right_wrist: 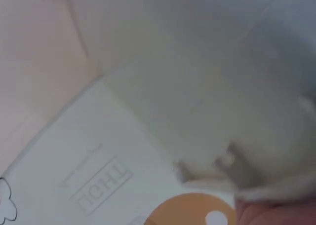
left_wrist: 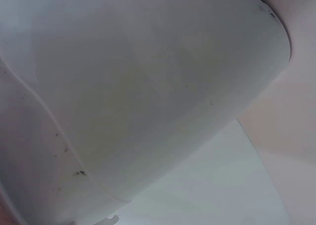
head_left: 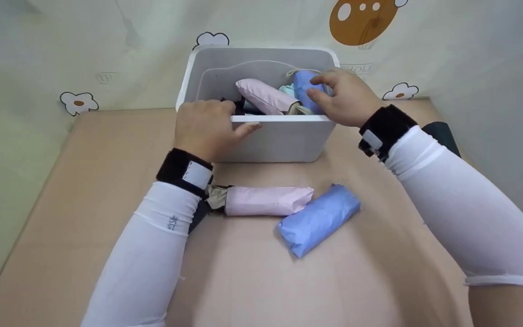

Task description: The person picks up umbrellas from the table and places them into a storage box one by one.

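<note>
A light grey plastic bin (head_left: 270,141) with a white rim stands at the back of the table. My left hand (head_left: 204,125) grips its front rim near the left corner, fingers over the edge and thumb outside. At the right front corner, my right hand (head_left: 347,97) reaches over the rim, thumb and forefinger spread above a blue fabric roll (head_left: 304,84) inside. Whether they touch it is unclear. Beside that roll, a pink roll (head_left: 263,95) leans in the bin, over dark items partly hidden. The right wrist view is blurred and shows the bin's outer wall (right_wrist: 173,87).
On the table (head_left: 243,281) before the bin lie another pink roll (head_left: 266,200) with a crumpled beige end and another blue roll (head_left: 320,220), touching or nearly so. A dark object (head_left: 442,136) sits partly behind the right forearm. A patterned cloth (head_left: 143,54) covers the wall behind.
</note>
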Tool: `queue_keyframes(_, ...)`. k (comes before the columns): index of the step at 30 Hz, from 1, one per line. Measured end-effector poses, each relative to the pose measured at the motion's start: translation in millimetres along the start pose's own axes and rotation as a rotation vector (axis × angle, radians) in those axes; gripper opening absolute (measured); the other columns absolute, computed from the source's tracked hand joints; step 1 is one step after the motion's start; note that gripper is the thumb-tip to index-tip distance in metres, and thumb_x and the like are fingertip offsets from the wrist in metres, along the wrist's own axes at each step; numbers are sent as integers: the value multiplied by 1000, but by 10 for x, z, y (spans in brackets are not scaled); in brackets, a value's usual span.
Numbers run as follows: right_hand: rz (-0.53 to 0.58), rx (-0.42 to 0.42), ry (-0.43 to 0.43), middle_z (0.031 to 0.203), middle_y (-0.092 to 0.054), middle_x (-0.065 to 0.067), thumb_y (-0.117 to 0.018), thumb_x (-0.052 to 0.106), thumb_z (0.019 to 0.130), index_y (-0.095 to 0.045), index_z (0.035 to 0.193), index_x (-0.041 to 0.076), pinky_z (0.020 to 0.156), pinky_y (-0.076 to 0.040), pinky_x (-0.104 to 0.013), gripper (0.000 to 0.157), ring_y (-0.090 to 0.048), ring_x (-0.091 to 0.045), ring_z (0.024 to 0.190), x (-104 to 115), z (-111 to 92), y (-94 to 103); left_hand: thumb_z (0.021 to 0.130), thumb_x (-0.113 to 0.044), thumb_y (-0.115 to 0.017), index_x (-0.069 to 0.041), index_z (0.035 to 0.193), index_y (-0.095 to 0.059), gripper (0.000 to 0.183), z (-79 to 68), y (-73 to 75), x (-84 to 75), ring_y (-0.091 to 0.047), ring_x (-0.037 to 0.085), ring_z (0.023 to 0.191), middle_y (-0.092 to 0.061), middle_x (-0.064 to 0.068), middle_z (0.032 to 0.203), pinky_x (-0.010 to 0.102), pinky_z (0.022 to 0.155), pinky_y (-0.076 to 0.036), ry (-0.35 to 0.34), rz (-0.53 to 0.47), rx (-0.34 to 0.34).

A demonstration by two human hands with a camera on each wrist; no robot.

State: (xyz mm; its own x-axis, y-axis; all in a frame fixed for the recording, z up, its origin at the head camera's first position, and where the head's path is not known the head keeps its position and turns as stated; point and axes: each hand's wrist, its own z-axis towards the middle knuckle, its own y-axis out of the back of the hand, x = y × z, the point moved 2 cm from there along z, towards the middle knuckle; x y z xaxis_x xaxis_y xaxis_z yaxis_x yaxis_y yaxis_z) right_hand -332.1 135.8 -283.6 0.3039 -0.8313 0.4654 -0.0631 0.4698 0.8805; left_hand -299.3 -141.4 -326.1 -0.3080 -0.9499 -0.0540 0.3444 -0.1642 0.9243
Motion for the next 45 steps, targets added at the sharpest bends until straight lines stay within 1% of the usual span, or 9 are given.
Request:
queue_keyframes(5,27,-50,-44,159,-50,-15,-54,43,108,-57,149,5,126,-29,-56,56,-39,-36,152,-290,-152,137,87,-86,-53,-7,87,-69,80,-7,-4,5,-67,39,69,-66,12,72,54,65,-51,-2,4,-8)
queue_keyframes(10,9,-43,-122,161,-44,-25,-50,43,108,-48,154,0,125,-27,-63,62,-37,-45,152,-702,-306,307,88,-85,-53,-7,83,-68,80,-6,-6,-1,-65,39,66,-65,12,70,54,63,-51,-11,17,-20)
queue_keyframes(14,-51,-16,-185,160,-40,-33,-51,43,107,-44,155,-4,123,-27,-65,67,-35,-51,151,-1056,-441,376,88,-85,-53,-7,83,-68,79,-2,1,-8,-65,38,66,-65,11,70,54,64,-51,-8,18,-15)
queue_keyframes(21,-172,147,-330,165,-24,-38,-52,50,105,-25,161,-8,123,-20,-69,84,-22,-60,152,-1636,-682,330,88,-85,-52,-7,85,-69,80,2,3,-11,-66,39,68,-66,12,72,54,65,-51,-6,13,0)
queue_keyframes(25,-183,240,-427,162,-23,-42,-51,52,105,-14,163,-7,118,-26,-73,91,-29,-63,146,-1880,-799,272,88,-86,-52,-8,88,-69,80,7,4,-7,-67,39,70,-67,12,74,54,67,-52,2,15,22)
queue_keyframes(28,-202,286,-463,159,-25,-45,-51,50,104,-11,164,-7,115,-31,-75,92,-37,-62,140,-1974,-849,228,88,-86,-51,-8,88,-70,81,5,12,-8,-67,38,70,-67,12,74,54,67,-52,4,18,29)
queue_keyframes(36,-237,370,-444,154,-32,-45,-57,43,101,-11,160,-14,108,-41,-73,94,-47,-57,129,-1984,-862,194,88,-86,-52,-7,88,-69,81,3,13,-9,-66,38,69,-66,11,73,54,67,-51,6,10,22)
queue_keyframes(42,-315,373,-430,150,-35,-48,-56,45,101,-18,156,-20,113,-35,-72,93,-43,-64,133,-2019,-905,277,88,-86,-51,-8,89,-69,80,3,15,-4,-67,39,72,-68,12,75,55,70,-52,13,11,42)
queue_keyframes(45,-313,362,-463,146,-41,-48,-59,46,99,-24,154,-18,106,-43,-70,91,-50,-61,123,-2013,-959,304,88,-87,-51,-8,90,-69,81,5,13,-3,-67,38,73,-68,12,75,54,70,-52,11,14,42)
